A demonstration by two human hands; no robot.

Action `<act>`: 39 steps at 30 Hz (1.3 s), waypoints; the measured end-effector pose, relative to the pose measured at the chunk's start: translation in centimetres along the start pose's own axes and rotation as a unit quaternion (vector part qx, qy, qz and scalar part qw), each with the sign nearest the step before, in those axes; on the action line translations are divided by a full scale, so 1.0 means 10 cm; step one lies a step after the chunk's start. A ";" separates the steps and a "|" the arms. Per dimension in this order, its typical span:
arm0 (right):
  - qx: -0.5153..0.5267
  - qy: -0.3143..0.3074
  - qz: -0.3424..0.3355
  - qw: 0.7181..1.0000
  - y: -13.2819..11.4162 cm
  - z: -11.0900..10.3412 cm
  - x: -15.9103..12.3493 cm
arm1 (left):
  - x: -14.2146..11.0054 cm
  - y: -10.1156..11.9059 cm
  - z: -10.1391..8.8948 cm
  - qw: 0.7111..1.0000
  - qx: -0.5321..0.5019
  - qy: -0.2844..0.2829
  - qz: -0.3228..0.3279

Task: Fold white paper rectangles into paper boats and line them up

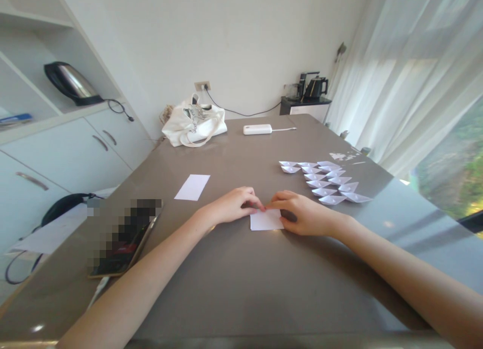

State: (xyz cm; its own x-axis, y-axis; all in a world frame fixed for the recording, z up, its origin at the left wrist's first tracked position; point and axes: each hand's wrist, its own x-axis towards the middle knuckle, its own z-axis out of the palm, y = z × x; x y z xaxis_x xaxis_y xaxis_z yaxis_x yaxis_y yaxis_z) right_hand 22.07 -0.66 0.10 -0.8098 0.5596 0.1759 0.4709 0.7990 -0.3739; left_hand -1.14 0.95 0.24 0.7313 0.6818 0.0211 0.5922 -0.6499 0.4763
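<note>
A small white sheet of paper, apparently folded, lies on the table between my hands. My left hand grips its far left edge, with thumb and fingertips close together. From the other side, my right hand has its index finger on the far edge and its thumb at the right edge. The fingertips of both hands nearly meet at the top of the paper. Several folded white paper boats stand in a cluster to the right. Farther left lies a flat stack or sheet of white paper.
A phone or tablet, partly pixelated, lies at the left with a white cable. A white bag and a white power bank rest at the table's far end. Paper scraps lie near the right edge, by the curtain.
</note>
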 end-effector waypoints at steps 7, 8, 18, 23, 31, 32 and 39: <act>-0.160 -0.030 0.028 0.986 -0.13 -0.06 0.00 | -0.01 0.00 0.01 1.000 0.017 0.004 -0.023; -0.184 -0.033 0.037 0.982 -0.15 -0.09 0.00 | -0.01 0.00 0.01 0.999 0.022 0.004 -0.025; -0.252 -0.042 0.091 0.963 -0.20 -0.17 -0.03 | -0.01 0.08 0.00 0.999 0.039 -0.012 -0.012; -0.248 -0.047 0.093 0.963 -0.20 -0.17 -0.03 | 0.01 0.14 0.00 0.996 0.088 -0.025 -0.010; -0.253 -0.048 0.113 0.960 -0.21 -0.17 -0.04 | -0.06 0.09 -0.13 0.987 0.149 -0.015 -0.054; -0.254 -0.050 0.115 0.959 -0.21 -0.17 -0.04 | -0.07 0.10 -0.15 0.986 0.154 -0.014 -0.065; -0.247 -0.053 0.119 0.960 -0.19 -0.17 -0.05 | -0.10 0.21 -0.22 0.978 0.170 -0.017 -0.117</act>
State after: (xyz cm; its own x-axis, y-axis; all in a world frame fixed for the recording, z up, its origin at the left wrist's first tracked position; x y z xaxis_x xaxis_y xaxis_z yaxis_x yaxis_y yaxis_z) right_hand 22.18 -2.10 2.31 -0.6779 0.7343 0.0362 0.7340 0.6733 0.0894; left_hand -1.39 -0.37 3.11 0.5692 0.8176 -0.0863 0.8192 -0.5550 0.1449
